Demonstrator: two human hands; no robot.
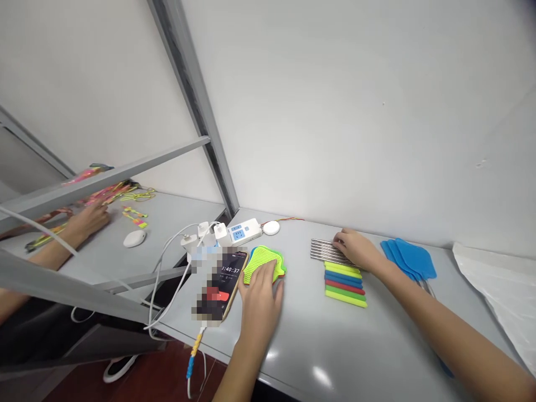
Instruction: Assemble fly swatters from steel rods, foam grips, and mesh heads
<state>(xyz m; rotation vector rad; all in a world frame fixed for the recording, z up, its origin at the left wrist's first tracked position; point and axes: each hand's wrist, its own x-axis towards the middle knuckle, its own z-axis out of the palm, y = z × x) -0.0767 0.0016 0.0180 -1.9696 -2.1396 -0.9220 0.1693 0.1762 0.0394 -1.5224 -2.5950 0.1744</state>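
My left hand (260,298) grips a small stack of perforated plastic pieces (260,262), lime-yellow on top with blue, green and red edges showing beneath. Its fingers lie over the stack, the thumb along the right side. Farther right, my right hand (355,248) has bent fingers on a row of thin shiny metal rods (321,249); its fingertips are partly hidden. Below the rods lie several coloured sleeves or handles (344,285), in yellow, blue, red and green. Blue flat swatter-like pieces (412,258) with metal stems are fanned out beyond my right forearm.
A phone (224,285) with a running timer lies left of the stack. Behind it are a power strip (245,230), white chargers and cables, and a white disc (271,228). White sheeting (494,290) lies right. Across a metal frame (188,84), another person's hand (87,220) handles colourful cords.
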